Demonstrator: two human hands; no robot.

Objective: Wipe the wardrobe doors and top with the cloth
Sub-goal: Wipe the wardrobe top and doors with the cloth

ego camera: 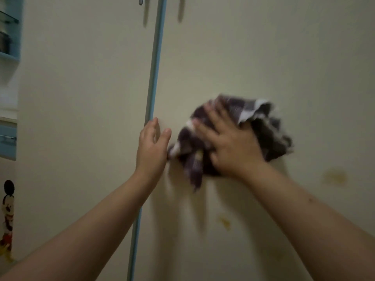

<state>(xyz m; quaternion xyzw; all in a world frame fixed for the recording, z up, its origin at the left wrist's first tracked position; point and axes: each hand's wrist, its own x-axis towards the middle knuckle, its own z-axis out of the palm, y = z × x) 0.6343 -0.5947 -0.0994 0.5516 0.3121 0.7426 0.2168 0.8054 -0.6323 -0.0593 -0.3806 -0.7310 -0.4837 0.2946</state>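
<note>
Head view: two wardrobe doors, left door (81, 98) and right door (263, 57), with one blue strip (154, 67) between. One checked cloth (272, 134) is pressed on the right door under the right hand (229, 142), fingers spread flat. The left hand (151, 151), fingers relaxed, touches that door's edge. Two yellow stains (334, 176) show lower down.

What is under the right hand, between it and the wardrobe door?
A dark checked cloth lies under the right hand, pressed flat on the right door. The door surface behind the cloth is covered, so any stain there cannot be seen.

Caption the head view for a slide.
The right hand presses a dark checked cloth against the wardrobe door; the left hand rests near its edge.
</note>
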